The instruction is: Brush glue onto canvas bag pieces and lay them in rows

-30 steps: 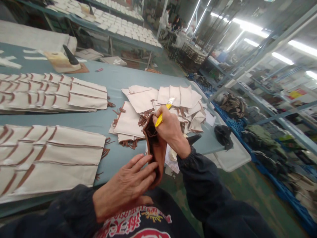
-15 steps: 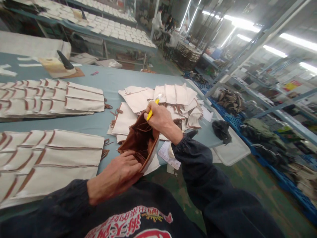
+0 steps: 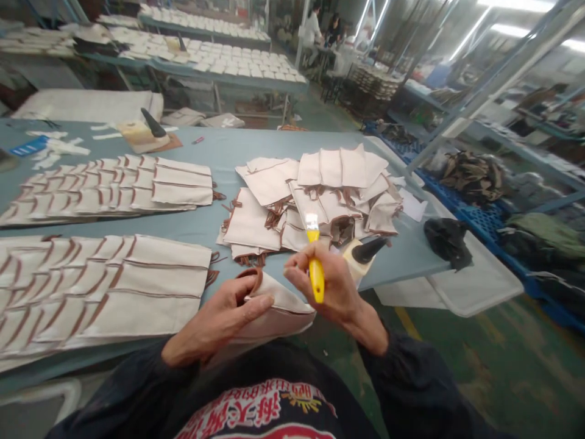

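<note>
One in each hand, gripped a yellow-handled flat brush [image 3: 316,274] in the right hand [image 3: 336,283] and a brown-edged cream fabric pouch [image 3: 283,312] in the left hand [image 3: 219,320], by the blue-grey table [image 3: 228,140]. Had beyond, apparently, a pale, black-tipped container [image 3: 354,253], partly hidden, and heaped cream pouches [image 3: 311,201].

Left hand [image 3: 217,320] is gripping a cream pouch [image 3: 283,314] at lower centre; right hand [image 3: 338,283] is holding a yellow brush [image 3: 317,277], pointing up-frame. Two rows of cream pieces [image 3: 158,283] are lying at left, a loose pile [image 3: 256,219] resting just right of centre.
</note>
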### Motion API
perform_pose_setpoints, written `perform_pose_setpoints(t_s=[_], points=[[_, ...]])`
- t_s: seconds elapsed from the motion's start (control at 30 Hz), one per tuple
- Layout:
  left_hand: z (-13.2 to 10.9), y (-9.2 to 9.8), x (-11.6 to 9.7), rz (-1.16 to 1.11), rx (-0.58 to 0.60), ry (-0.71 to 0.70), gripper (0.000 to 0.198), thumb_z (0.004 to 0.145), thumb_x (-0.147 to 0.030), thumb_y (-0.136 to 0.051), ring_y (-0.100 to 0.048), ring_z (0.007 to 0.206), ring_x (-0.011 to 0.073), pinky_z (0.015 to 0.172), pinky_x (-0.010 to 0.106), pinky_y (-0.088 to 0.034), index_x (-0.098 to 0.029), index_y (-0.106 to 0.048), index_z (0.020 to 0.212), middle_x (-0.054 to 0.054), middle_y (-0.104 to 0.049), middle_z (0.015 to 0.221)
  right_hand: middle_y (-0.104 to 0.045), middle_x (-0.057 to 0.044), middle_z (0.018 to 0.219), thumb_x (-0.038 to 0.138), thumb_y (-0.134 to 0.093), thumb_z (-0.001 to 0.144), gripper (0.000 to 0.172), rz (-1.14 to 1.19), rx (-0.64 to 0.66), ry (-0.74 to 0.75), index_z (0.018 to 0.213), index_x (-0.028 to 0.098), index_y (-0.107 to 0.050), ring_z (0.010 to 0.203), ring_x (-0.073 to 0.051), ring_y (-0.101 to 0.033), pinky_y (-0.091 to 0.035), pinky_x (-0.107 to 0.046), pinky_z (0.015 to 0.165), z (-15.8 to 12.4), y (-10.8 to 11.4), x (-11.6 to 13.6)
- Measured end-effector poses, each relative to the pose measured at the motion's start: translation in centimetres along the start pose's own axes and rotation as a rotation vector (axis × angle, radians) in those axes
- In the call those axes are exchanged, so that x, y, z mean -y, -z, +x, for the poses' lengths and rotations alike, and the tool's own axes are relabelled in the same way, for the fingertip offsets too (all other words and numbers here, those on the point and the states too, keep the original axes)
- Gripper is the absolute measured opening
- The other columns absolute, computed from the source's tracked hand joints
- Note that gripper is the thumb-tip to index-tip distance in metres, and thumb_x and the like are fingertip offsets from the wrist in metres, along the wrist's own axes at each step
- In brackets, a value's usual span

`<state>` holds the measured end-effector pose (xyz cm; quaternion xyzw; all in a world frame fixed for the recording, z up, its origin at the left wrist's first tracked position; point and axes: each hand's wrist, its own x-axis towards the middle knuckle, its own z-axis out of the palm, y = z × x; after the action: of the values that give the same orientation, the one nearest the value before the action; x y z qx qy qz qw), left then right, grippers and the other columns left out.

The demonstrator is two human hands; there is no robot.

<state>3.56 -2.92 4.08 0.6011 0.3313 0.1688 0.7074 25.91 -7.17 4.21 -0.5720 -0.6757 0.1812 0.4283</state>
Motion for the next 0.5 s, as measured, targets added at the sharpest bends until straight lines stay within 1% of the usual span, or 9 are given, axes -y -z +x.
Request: perform_pose_setpoints(t_s=[0.07, 0.1, 0.17, 0.23, 0.3, 0.4, 0.47, 0.5], points=[[-0.1, -0.5, -0.1, -0.006, 0.013, 0.031, 0.041, 0.090, -0.050, -0.074, -0.061, 0.081, 0.0186, 0.068, 0.024, -0.049, -0.014, -0.072, 0.110, 0.003, -0.069, 0.095, -0.080, -0.004, 0.089, 0.048, -0.068, 0.100, 0.026, -0.019, -0.068, 0.181, 0.097, 0.024, -0.058, 0.074, -0.018, -0.077, -0.057, -0.029, 0.067, -2.5, -0.2, -0.8], [-0.1, -0.8, -0.1, 0.006, 0.014, 0.033, 0.040, 0.090, -0.045, -0.075, -0.064, 0.086, 0.0203, 0.072, 0.025, -0.052, -0.015, -0.072, 0.116, 0.004, -0.071, 0.098, -0.081, -0.006, 0.093, 0.047, -0.068, 0.101, 0.025, -0.035, -0.106, 0.266, 0.099, 0.025, -0.058, 0.080, -0.019, -0.079, -0.060, -0.030, 0.071, -3.5, -0.3, -1.3], [0.1, -1.3, -0.4, 0.030, 0.003, 0.021, 0.041, 0.091, -0.035, -0.073, -0.068, 0.097, 0.0237, 0.084, 0.029, -0.056, -0.016, -0.069, 0.127, 0.005, -0.075, 0.106, -0.082, -0.009, 0.098, 0.044, -0.069, 0.101, 0.023, -0.084, -0.180, 0.355, 0.102, 0.025, -0.057, 0.086, -0.021, -0.081, -0.062, -0.031, 0.076, -4.7, -0.4, -2.3], [0.6, -1.9, -0.9, 0.018, -0.010, 0.001, 0.044, 0.091, -0.029, -0.069, -0.070, 0.104, 0.0257, 0.097, 0.034, -0.056, -0.016, -0.069, 0.132, 0.007, -0.077, 0.113, -0.082, -0.011, 0.099, 0.040, -0.071, 0.100, 0.021, -0.129, -0.232, 0.360, 0.104, 0.024, -0.057, 0.087, -0.022, -0.081, -0.063, -0.032, 0.076, -5.1, -0.2, -3.2], [1.2, -2.4, -1.5, -0.008, -0.019, -0.004, 0.043, 0.089, -0.027, -0.068, -0.071, 0.103, 0.0262, 0.101, 0.035, -0.056, -0.016, -0.071, 0.131, 0.007, -0.078, 0.114, -0.082, -0.012, 0.099, 0.038, -0.071, 0.099, 0.021, -0.160, -0.253, 0.345, 0.106, 0.024, -0.057, 0.086, -0.023, -0.081, -0.064, -0.032, 0.075, -5.2, 0.2, -3.9], [2.4, -2.9, -1.9, -0.008, -0.018, -0.004, 0.035, 0.091, -0.027, -0.069, -0.071, 0.097, 0.0245, 0.093, 0.032, -0.057, -0.015, -0.077, 0.123, 0.007, -0.080, 0.109, -0.082, -0.011, 0.097, 0.031, -0.065, 0.102, 0.011, -0.146, -0.223, 0.369, 0.106, 0.023, -0.058, 0.085, -0.022, -0.080, -0.063, -0.031, 0.073, -5.3, 1.0, -4.9], [3.1, -3.0, -1.7, 0.000, -0.015, -0.014, 0.028, 0.094, -0.029, -0.069, -0.071, 0.094, 0.0228, 0.089, 0.029, -0.057, -0.014, -0.081, 0.114, 0.007, -0.080, 0.106, -0.081, -0.009, 0.092, 0.025, -0.059, 0.105, 0.002, -0.106, -0.196, 0.385, 0.105, 0.023, -0.059, 0.079, -0.020, -0.079, -0.061, -0.029, 0.069, -5.3, 1.3, -5.7], [3.4, -3.1, -1.4, -0.004, -0.010, -0.017, 0.026, 0.095, -0.030, -0.070, -0.071, 0.093, 0.0223, 0.088, 0.028, -0.056, -0.014, -0.082, 0.110, 0.007, -0.080, 0.105, -0.080, -0.007, 0.088, 0.024, -0.057, 0.105, 0.003, -0.086, -0.187, 0.380, 0.104, 0.023, -0.060, 0.075, -0.019, -0.078, -0.059, -0.029, 0.067, -5.3, 1.4, -6.1]])
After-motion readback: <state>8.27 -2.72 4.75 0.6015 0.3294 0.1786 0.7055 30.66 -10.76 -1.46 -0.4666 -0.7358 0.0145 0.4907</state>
